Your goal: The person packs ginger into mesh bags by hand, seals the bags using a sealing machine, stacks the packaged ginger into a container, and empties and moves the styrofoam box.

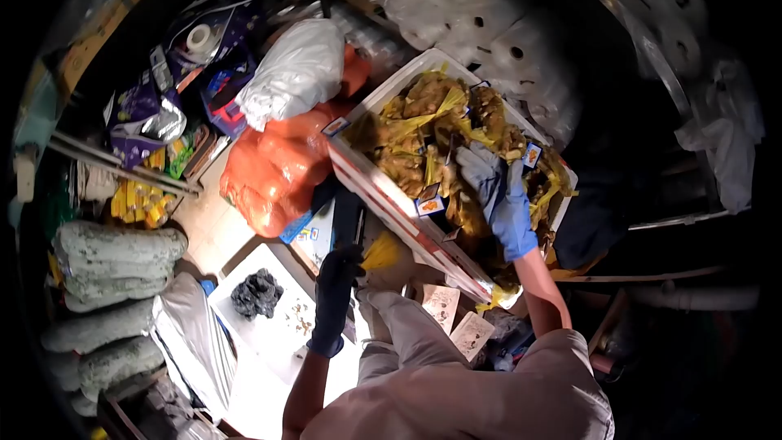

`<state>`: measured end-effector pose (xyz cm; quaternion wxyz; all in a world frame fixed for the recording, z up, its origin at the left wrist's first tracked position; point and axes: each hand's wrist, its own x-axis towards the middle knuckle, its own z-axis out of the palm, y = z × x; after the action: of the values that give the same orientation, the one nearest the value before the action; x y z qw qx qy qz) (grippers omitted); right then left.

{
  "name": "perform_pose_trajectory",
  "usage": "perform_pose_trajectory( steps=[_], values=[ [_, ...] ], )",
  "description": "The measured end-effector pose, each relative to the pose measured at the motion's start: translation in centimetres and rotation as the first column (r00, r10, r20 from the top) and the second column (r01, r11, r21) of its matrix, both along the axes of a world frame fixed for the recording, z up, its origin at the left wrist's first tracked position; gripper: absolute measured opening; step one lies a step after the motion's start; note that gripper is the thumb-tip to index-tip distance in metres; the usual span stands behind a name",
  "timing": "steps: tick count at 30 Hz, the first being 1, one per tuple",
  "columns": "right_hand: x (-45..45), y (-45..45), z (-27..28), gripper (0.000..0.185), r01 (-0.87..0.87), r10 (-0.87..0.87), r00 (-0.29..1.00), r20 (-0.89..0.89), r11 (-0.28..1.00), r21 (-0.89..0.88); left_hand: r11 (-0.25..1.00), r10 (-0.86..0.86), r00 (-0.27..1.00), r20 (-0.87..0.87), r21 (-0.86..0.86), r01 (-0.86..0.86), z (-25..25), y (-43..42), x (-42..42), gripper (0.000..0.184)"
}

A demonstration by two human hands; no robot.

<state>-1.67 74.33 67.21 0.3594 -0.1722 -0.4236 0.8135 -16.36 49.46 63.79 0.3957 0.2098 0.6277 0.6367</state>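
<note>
My right hand [498,195], in a grey-and-blue glove, reaches into a white foam box [399,224]. Its fingers lie stretched out over ginger [403,167] packed in yellow net bags [423,118] with small blue-and-white labels [429,205]. Whether the fingertips grip any netting cannot be made out. Lower and to the left, outside the box, my left hand [336,277] wears a dark glove and is closed. A tuft of yellow netting [380,252] sticks out from its fingers, somewhat blurred.
Orange bags [281,167] and a white plastic bag [297,69] lie left of the box. Rolls of clear plastic bags [489,16] are behind it. A white foam lid or tray [269,342] holds a crumpled black bag [257,293]. Wrapped pale-green bundles [122,257] stack at far left.
</note>
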Motion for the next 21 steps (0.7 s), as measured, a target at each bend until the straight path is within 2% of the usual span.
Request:
perform_pose_trajectory(
  steps=[1,2,4,6,7,8,9,11,12,13,14,15,17,18,19,20,21],
  values=[
    [-1.0,-2.1,1.4,0.072,-0.093,0.089,0.995,-0.049,0.993,-0.076,1.000,0.010,1.000,-0.002,-0.014,-0.010,0.5,-0.1,0.2,0.020],
    [-1.7,-3.7,1.8,0.074,-0.145,0.139,0.988,-0.060,0.982,-0.124,0.998,0.051,0.998,0.047,0.047,-0.053,0.7,-0.2,0.4,0.020],
    [-2.8,-6.5,1.8,0.078,-0.220,0.218,0.975,-0.030,0.957,-0.191,0.999,0.041,0.999,-0.033,0.037,-0.039,0.0,-1.1,0.6,0.021],
    [-4.3,-8.7,0.9,0.076,-0.317,0.293,0.948,-0.122,0.905,-0.286,0.998,0.062,0.996,-0.057,0.006,-0.062,0.1,-2.2,0.9,0.022],
    [-5.1,-10.0,0.9,0.075,-0.359,0.324,0.933,-0.159,0.877,-0.318,0.990,0.114,0.985,-0.128,0.097,-0.102,-1.5,-2.7,1.2,0.021],
    [-5.9,-11.0,0.3,0.073,-0.448,0.435,0.894,-0.107,0.874,-0.191,0.988,0.122,0.978,-0.169,0.111,-0.104,-1.4,-3.5,1.6,0.021],
    [-6.7,-12.8,-0.3,0.064,-0.394,0.394,0.918,-0.033,0.902,-0.175,0.986,0.134,0.969,-0.209,0.125,-0.110,-1.4,-4.4,2.1,0.021],
    [-7.6,-14.7,-3.5,0.050,-0.543,0.551,0.814,0.183,0.834,-0.098,0.985,0.162,0.962,-0.218,0.097,-0.144,-2.6,-5.9,3.5,0.021],
    [-7.9,-16.2,-5.8,0.038,-0.551,0.539,0.785,0.304,0.833,-0.056,0.982,0.180,0.923,-0.341,0.108,-0.152,-3.3,-6.7,4.2,0.020],
    [-8.2,-17.6,-6.9,0.033,-0.558,0.587,0.727,0.356,0.807,-0.192,0.980,0.197,0.866,-0.459,0.111,-0.165,-4.0,-7.4,4.8,0.019],
    [-8.4,-19.3,-8.5,0.031,-0.575,0.609,0.697,0.379,0.790,-0.213,0.971,0.239,0.816,-0.527,0.147,-0.189,-4.6,-8.4,5.3,0.017],
    [-8.4,-21.2,-10.2,0.029,-0.594,0.635,0.661,0.400,0.768,-0.239,0.938,0.346,0.890,-0.296,0.126,-0.323,-6.1,-9.0,6.5,0.014],
    [-9.4,-23.4,-12.2,0.031,-0.714,0.712,0.579,0.397,0.678,-0.175,0.890,0.456,0.880,-0.132,0.090,-0.447,-6.2,-10.4,7.1,0.012],
    [-8.7,-25.3,-12.6,0.031,-0.740,0.747,0.556,0.365,0.645,-0.191,0.874,0.475,0.862,-0.180,-0.023,-0.486,-6.1,-12.1,7.4,0.012],
    [-8.1,-27.4,-11.5,0.032,-0.758,0.773,0.540,0.334,0.619,-0.207,0.841,0.525,0.834,-0.171,-0.048,-0.539,-7.4,-13.4,7.9,0.012],
    [-7.6,-29.2,-12.4,0.032,-0.787,0.805,0.490,0.334,0.574,-0.228,0.797,0.565,0.811,-0.152,-0.152,-0.584,-9.3,-14.5,8.5,0.015],
    [-7.3,-30.7,-13.5,0.030,-0.790,0.788,0.501,0.359,0.585,-0.182,0.752,0.598,0.792,-0.126,-0.255,-0.608,-10.8,-15.6,9.0,0.018]
  ],
)
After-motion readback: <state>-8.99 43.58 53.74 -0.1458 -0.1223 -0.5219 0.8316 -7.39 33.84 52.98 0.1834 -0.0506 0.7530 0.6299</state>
